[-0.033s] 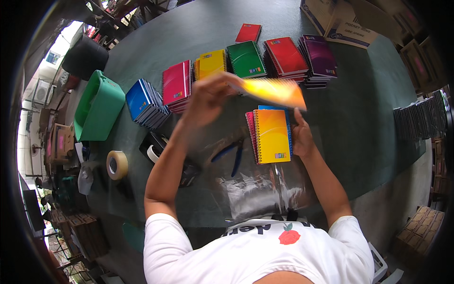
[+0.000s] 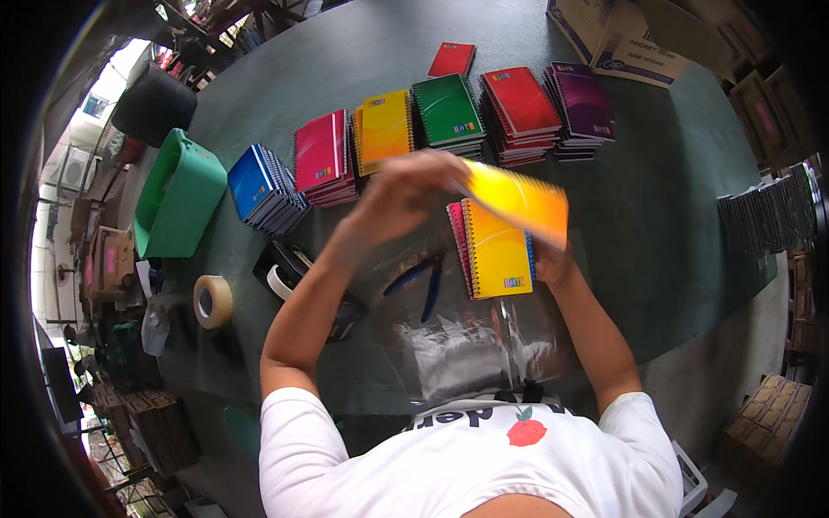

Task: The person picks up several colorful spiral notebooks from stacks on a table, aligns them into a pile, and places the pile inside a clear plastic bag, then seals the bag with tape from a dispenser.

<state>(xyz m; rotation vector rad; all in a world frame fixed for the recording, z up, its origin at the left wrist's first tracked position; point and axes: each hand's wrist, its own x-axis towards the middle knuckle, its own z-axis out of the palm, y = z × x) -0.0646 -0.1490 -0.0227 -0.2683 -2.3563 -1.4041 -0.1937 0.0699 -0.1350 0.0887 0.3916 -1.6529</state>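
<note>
My left hand (image 2: 410, 192) pinches a yellow spiral notebook (image 2: 527, 205) by its left end and holds it tilted in the air, smeared by motion. Below it is a small fanned set of notebooks, with a yellow notebook (image 2: 501, 263) on top. A pink notebook (image 2: 457, 226) shows at the set's left side and a strip of blue at its right. My right hand (image 2: 553, 264) grips this set by the right edge; the raised notebook covers part of that hand, and its fingers are mostly hidden.
Stacks of blue (image 2: 256, 188), pink (image 2: 321, 155), yellow (image 2: 385, 125), green (image 2: 447, 110), red (image 2: 521, 102) and purple (image 2: 583, 102) notebooks curve across the table. Blue-handled pliers (image 2: 432, 285), clear plastic (image 2: 458, 354), a tape roll (image 2: 213, 301) and a green bin (image 2: 186, 203) lie nearer or left.
The yellow notebook in my left hand has come down and to the right, over my right hand. My left hand has shifted slightly right and nearer. The fanned set stays in place.
</note>
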